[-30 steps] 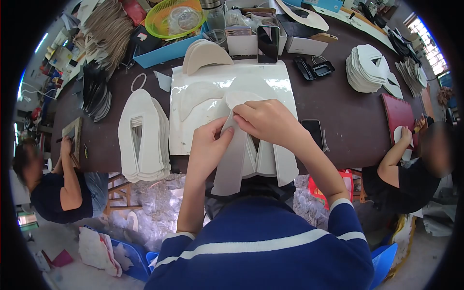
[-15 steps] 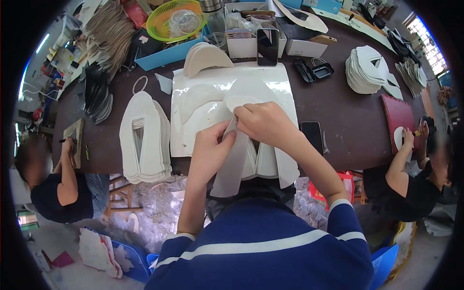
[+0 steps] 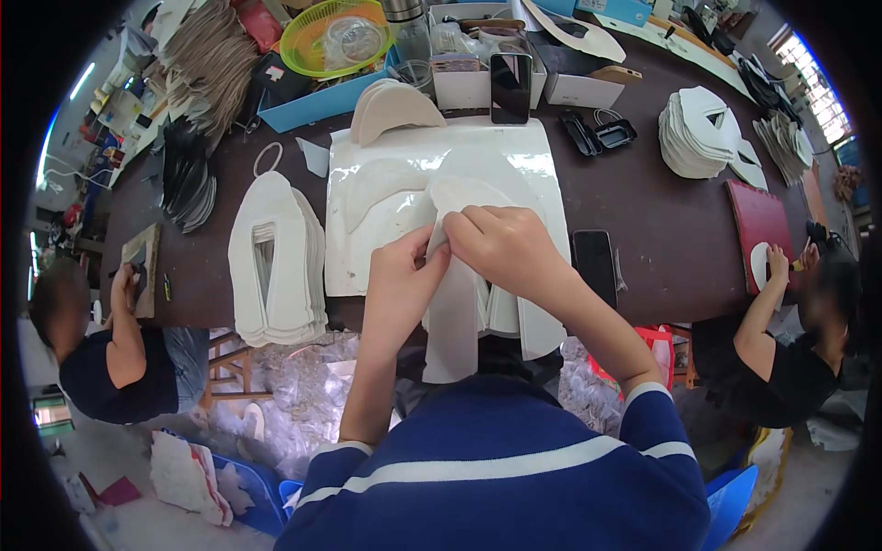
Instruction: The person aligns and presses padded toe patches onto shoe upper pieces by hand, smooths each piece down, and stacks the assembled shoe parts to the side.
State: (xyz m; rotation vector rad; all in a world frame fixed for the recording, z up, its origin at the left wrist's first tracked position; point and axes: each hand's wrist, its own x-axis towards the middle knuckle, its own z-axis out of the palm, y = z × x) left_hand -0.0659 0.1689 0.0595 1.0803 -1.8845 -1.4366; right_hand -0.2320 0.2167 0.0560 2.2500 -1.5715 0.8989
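Both my hands are on a white shoe-upper piece (image 3: 452, 321), a soft U-shaped sheet, over the front of a shiny white board (image 3: 367, 257). My left hand (image 3: 404, 280) pinches its edge between thumb and fingers. Against it, the closed fingers of my right hand (image 3: 501, 241) grip the same edge; their tips are partly hidden. One long leg of the piece hangs past the table edge towards my lap. Further white legs (image 3: 542, 326) show below my right hand; which piece they belong to I cannot tell.
A stack of white upper pieces (image 3: 276, 266) lies left of the board, and curved white pieces (image 3: 397, 112) rest on its back edge. A phone (image 3: 594, 264) lies to the right; another phone (image 3: 511, 87) stands behind. Co-workers sit at both sides of the brown table (image 3: 661, 239).
The hanging leg of the white piece has swung right and now hangs straighter. My right hand has shifted slightly down, both hands keeping their grip.
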